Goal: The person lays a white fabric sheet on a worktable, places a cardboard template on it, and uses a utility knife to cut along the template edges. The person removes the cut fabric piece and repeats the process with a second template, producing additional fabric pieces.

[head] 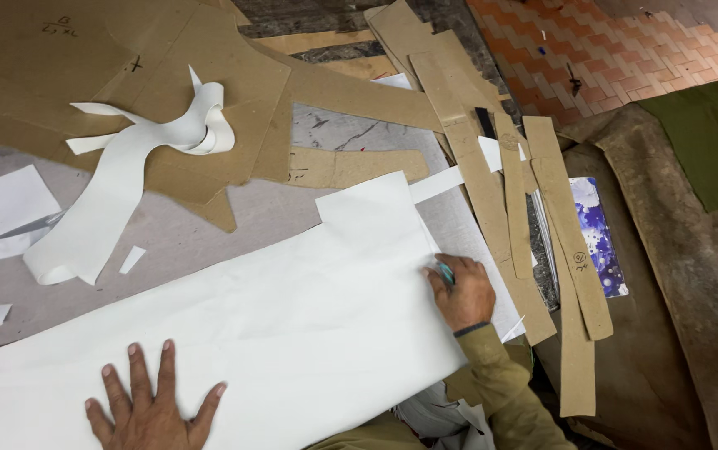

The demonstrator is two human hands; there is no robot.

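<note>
A large white sheet of fabric or paper [292,317] lies flat on the worktable [209,217]. My left hand [152,404] presses flat on its near left part, fingers spread. At the sheet's right edge, my right hand [461,289] is closed around a small teal marking tool [445,272], its tip touching the edge. Under that edge lies another white sheet [467,233].
Brown cardboard pattern pieces [167,83] cover the far table, with long cardboard strips [559,242] at the right. A curled white strip [125,183] and white scraps [0,208] lie at the left. A blue-and-white patterned sheet [596,233] sits at the right; patterned floor beyond.
</note>
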